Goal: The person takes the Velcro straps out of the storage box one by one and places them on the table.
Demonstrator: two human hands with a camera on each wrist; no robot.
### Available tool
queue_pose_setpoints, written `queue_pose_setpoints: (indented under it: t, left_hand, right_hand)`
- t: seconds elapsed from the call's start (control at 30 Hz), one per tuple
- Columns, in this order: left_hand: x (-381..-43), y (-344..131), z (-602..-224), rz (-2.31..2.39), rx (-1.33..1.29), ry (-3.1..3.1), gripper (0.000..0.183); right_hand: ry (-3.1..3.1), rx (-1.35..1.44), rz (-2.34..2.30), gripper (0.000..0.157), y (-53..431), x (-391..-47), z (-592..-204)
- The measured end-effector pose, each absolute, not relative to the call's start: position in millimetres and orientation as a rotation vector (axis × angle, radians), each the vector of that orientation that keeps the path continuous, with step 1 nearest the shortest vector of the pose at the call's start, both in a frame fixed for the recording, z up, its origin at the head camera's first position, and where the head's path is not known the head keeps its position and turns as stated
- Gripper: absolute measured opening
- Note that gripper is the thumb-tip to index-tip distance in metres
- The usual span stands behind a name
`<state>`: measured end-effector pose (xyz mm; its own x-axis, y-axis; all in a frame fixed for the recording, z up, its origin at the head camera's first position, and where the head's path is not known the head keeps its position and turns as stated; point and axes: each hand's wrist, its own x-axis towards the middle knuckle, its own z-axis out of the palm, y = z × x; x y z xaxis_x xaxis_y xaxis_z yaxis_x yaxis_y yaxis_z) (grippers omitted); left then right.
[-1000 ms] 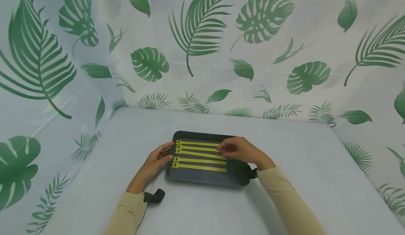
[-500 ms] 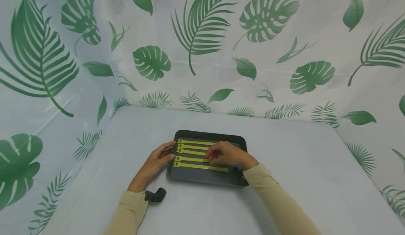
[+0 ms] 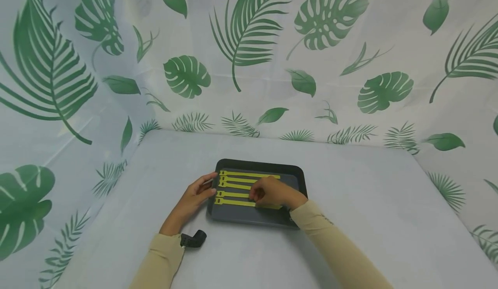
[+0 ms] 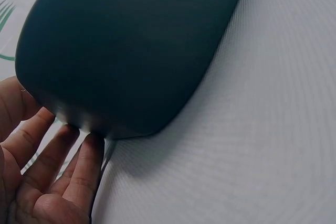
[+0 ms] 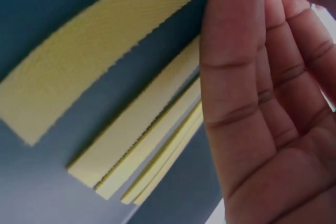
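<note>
Several yellow hook-and-loop cable ties with slotted heads lie side by side in a dark grey tray (image 3: 249, 218). My right hand (image 3: 273, 192) is over the tray, pinching the nearest cable tie (image 3: 235, 202) partway along. In the right wrist view that cable tie (image 5: 89, 45) bows up to the fingertips, its tail apart from the other ties (image 5: 136, 129). My left hand (image 3: 189, 200) holds the tray's left end, thumb at the rim. In the left wrist view, its fingertips touch the outside of the tray (image 4: 115, 51).
The tray rests on a white-covered table (image 3: 350, 181). Behind it hangs a white cloth with green leaf prints (image 3: 186, 76). A black wrist camera (image 3: 193, 239) juts out from the left sleeve.
My right hand has moved left and toward the near side of the tray, from the far ties to the nearest one, which it now pinches. The left hand keeps its place.
</note>
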<state>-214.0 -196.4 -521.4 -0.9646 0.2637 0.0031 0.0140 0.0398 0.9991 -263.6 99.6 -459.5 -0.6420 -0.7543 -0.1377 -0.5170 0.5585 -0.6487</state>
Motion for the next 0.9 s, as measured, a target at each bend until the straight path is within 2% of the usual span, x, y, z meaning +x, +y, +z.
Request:
queue_pose_setpoints:
  t: [0.3,0.9]
  left_hand:
    - [-214,-196,-522,2.022,0.263,2.145,0.058]
    - [-213,-195,-523,2.034,0.27,2.137,0.058]
  right_hand:
    - [2.439,-1.022,-0.76,0.023,93,-262,-464]
    - [2.437,-1.067,-0.772,0.022,104,-253,-453]
